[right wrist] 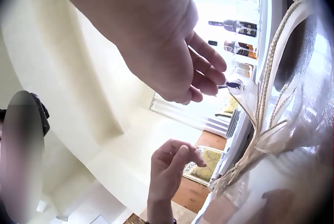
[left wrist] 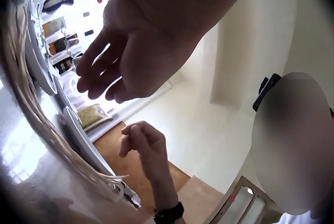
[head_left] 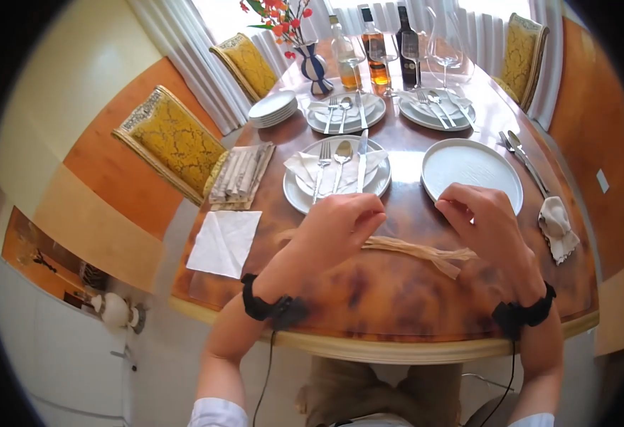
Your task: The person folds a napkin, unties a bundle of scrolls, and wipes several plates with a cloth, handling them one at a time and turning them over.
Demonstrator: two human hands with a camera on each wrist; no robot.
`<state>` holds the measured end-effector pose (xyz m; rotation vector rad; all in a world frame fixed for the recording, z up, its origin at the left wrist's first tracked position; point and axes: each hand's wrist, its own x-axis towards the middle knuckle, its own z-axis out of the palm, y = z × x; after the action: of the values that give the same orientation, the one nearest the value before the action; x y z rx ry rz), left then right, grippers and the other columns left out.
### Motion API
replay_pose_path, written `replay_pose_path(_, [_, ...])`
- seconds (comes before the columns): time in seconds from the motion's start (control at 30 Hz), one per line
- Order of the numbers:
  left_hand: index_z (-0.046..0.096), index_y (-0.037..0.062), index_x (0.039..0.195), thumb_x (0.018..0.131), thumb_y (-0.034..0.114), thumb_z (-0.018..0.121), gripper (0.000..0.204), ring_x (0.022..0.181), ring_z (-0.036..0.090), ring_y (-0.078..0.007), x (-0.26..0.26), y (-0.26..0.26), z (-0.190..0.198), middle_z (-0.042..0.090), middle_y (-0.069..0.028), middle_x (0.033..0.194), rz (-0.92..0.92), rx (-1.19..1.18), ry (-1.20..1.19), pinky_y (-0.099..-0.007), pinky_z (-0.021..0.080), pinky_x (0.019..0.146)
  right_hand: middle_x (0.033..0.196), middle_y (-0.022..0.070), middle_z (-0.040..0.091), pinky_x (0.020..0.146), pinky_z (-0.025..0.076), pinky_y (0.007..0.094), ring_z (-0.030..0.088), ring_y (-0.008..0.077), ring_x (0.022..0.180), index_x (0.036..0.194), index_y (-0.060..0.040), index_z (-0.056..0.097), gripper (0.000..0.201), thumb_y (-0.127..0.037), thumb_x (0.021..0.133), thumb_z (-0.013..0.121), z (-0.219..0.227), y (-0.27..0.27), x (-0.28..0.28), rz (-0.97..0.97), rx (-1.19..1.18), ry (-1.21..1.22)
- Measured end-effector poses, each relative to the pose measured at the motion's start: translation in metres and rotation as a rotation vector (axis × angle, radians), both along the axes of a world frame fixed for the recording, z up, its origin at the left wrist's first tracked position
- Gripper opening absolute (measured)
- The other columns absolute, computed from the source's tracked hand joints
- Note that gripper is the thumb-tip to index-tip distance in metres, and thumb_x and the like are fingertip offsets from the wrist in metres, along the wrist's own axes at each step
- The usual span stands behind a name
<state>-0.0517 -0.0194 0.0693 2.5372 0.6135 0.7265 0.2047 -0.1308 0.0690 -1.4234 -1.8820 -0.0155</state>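
Note:
A bundle of pale raffia-like strands (head_left: 418,249) lies across the tabletop near its front edge, and in the right wrist view the strands (right wrist: 255,148) include a braided cord. Just above the bundle's left part hovers my left hand (head_left: 337,228), fingers loosely bent and holding nothing. My right hand (head_left: 493,224) hangs above the right end, its fingers also relaxed around bare air. Past the left hand sits a plate (head_left: 292,188) with a white napkin (head_left: 301,167), fork, spoon and knife on it. An uncovered white plate (head_left: 468,171) lies just beyond the right hand.
On the left are a flat white napkin (head_left: 223,242), rolled cloths (head_left: 241,174) and stacked plates (head_left: 273,110). Cutlery (head_left: 529,167) and a bunched napkin (head_left: 557,224) lie right. Two more place settings, tall wine glasses (head_left: 445,53), bottles (head_left: 376,50) and a flower vase (head_left: 315,71) stand farther back.

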Motion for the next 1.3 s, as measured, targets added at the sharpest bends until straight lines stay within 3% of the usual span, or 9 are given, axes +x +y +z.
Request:
replay_pose_path(0.23, [0.070,0.0014,0.097,0.094,0.011,0.074,0.011,0.073,0.070,-0.0290,0.001,0.010,-0.039,0.070,-0.0146,0.085,-0.053,-0.054,-0.086,-0.0372,0.056,0.067,0.074,0.0127,0.067,0.057,0.051,0.0360,0.066,0.0280,0.063,0.090,-0.0019,0.069,0.007,-0.007,0.092,0.073,-0.005,0.004,-0.011,-0.002,-0.078,0.046])
replay_pose_path(0.5, [0.069,0.0026,0.095,0.091,0.005,0.074,0.007,0.071,0.068,-0.0287,-0.002,0.009,-0.029,0.068,-0.0124,0.084,-0.072,-0.110,-0.127,-0.0369,0.054,0.064,0.072,0.0098,0.065,0.056,0.050,0.0344,0.064,0.0268,0.061,0.088,-0.0024,0.069,0.006,-0.004,0.088,0.075,-0.001,0.012,-0.001,-0.068,-0.066,0.017])
replay_pose_path(0.73, [0.070,0.0033,0.095,0.087,0.004,0.077,0.011,0.070,0.065,-0.0301,0.003,0.012,-0.024,0.066,-0.0106,0.080,-0.139,-0.117,-0.106,-0.0385,0.053,0.062,0.069,0.0055,0.063,0.054,0.049,0.0364,0.063,0.0236,0.058,0.085,-0.0080,0.070,0.010,-0.008,0.084,0.079,0.004,0.013,0.005,0.039,-0.065,-0.064])
replay_pose_path(0.87, [0.070,0.0035,0.096,0.086,0.005,0.078,0.014,0.069,0.065,-0.0291,0.003,0.012,-0.023,0.066,-0.0105,0.080,-0.173,-0.119,-0.087,-0.0381,0.053,0.061,0.080,0.0045,0.068,0.057,0.053,0.0357,0.066,0.0232,0.067,0.095,-0.0084,0.069,0.018,-0.019,0.085,0.081,0.009,0.009,-0.009,0.195,-0.201,-0.119])
replay_pose_path(0.9, [0.070,0.0034,0.097,0.086,0.005,0.078,0.014,0.069,0.065,-0.0290,0.003,0.013,-0.024,0.066,-0.0106,0.080,-0.171,-0.120,-0.099,-0.0381,0.053,0.061,0.095,0.0069,0.070,0.068,0.057,0.0353,0.069,0.0252,0.081,0.107,-0.0062,0.068,0.030,-0.022,0.085,0.081,0.008,0.007,-0.011,0.230,-0.275,-0.142])
replay_pose_path(1.1, [0.070,0.0032,0.097,0.085,0.004,0.079,0.015,0.069,0.065,-0.0298,0.004,0.021,-0.022,0.066,-0.0111,0.081,-0.157,-0.123,-0.096,-0.0387,0.053,0.061,0.121,0.0130,0.064,0.091,0.054,0.0382,0.065,0.0298,0.107,0.129,0.0003,0.062,0.059,-0.028,0.081,0.082,-0.002,0.015,-0.014,0.227,-0.338,-0.198])
replay_pose_path(1.2, [0.070,0.0028,0.101,0.083,0.006,0.081,0.021,0.075,0.067,-0.0300,0.002,0.021,-0.028,0.068,-0.0112,0.089,-0.144,-0.161,-0.060,-0.0389,0.054,0.065,0.126,0.0137,0.062,0.095,0.052,0.0376,0.062,0.0295,0.114,0.134,0.0023,0.058,0.070,-0.030,0.078,0.083,-0.004,0.012,-0.017,0.139,-0.482,-0.246])
replay_pose_path(1.27, [0.071,0.0025,0.104,0.083,0.007,0.082,0.024,0.081,0.068,-0.0303,0.005,0.022,-0.025,0.068,-0.0117,0.094,-0.121,-0.146,-0.037,-0.0389,0.056,0.069,0.119,0.0119,0.060,0.092,0.051,0.0372,0.060,0.0280,0.109,0.129,0.0018,0.058,0.066,-0.030,0.077,0.083,-0.005,0.011,-0.019,0.105,-0.509,-0.299])
replay_pose_path(1.3, [0.069,0.0024,0.113,0.081,0.010,0.083,0.036,0.097,0.068,-0.0328,0.002,0.022,-0.025,0.067,-0.0134,0.110,-0.133,-0.167,0.025,-0.0420,0.057,0.083,0.115,0.0113,0.059,0.090,0.051,0.0373,0.060,0.0278,0.105,0.126,0.0011,0.059,0.062,-0.029,0.076,0.083,-0.007,0.011,-0.019,0.088,-0.531,-0.306])
